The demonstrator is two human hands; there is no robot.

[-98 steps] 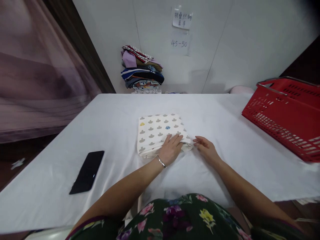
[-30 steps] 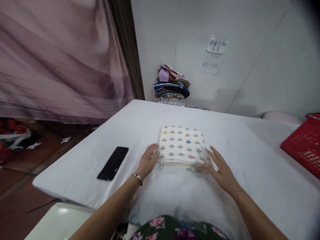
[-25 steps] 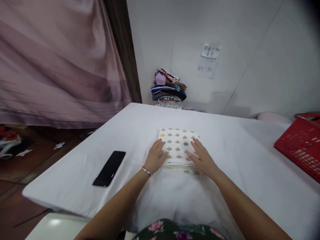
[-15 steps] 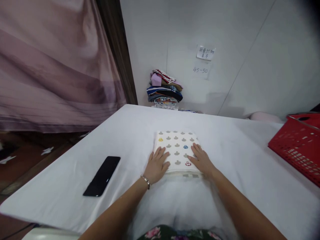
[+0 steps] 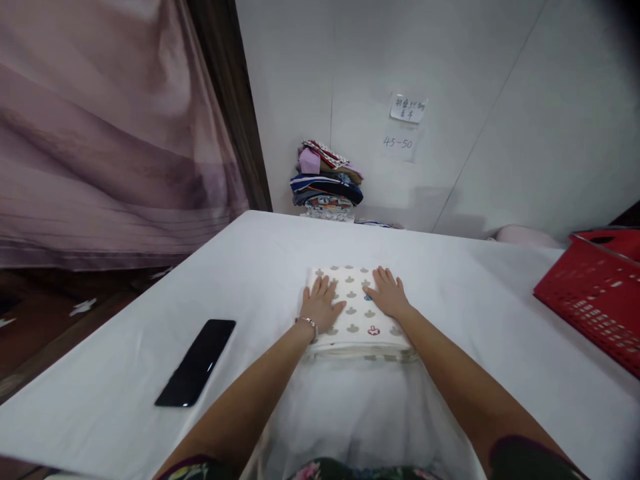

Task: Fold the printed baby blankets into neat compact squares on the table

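Observation:
A folded cream cloth with small grey, blue, yellow and red motifs lies in the middle of the white-covered table. My left hand lies flat on its left half, fingers spread, a bracelet at the wrist. My right hand rests flat on its far right part, fingers stretched out. Neither hand grips anything.
A black phone lies on the table to the left. A red plastic basket stands at the right edge. A stack of folded clothes sits against the far wall under a paper note. A mauve curtain hangs at left.
Both hands moved from the cloth's sides onto its top and slid toward its far edge. The view has shifted slightly.

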